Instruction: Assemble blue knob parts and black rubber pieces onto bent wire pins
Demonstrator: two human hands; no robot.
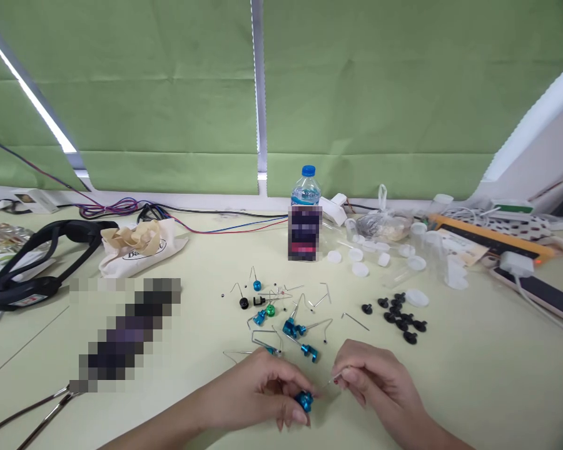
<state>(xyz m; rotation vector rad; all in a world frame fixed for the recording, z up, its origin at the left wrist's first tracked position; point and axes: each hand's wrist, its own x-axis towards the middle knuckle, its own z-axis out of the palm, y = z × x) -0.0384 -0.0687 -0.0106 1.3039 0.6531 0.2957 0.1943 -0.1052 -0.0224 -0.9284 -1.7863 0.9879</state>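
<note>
Low in the head view, my left hand (272,390) is closed on a small shiny blue metal part (304,400), held between thumb and fingers. My right hand (378,384) pinches a thin metal rod (341,374) that points toward the blue part; whether the two touch I cannot tell. Just beyond my hands lie more blue metal parts (291,327) with bent wires, another blue clamp-like piece (309,352), a green knob (270,310) and a black knob (244,303). An L-shaped hex key (355,321) rests beyond my right hand.
Several black thumb screws (396,310) lie at right, near clear plastic tubes and white caps (360,269). A water bottle (307,187) stands at the back. At left are a black headset strap (70,269), a cloth pouch (145,250) and a blurred-out dark object (126,334).
</note>
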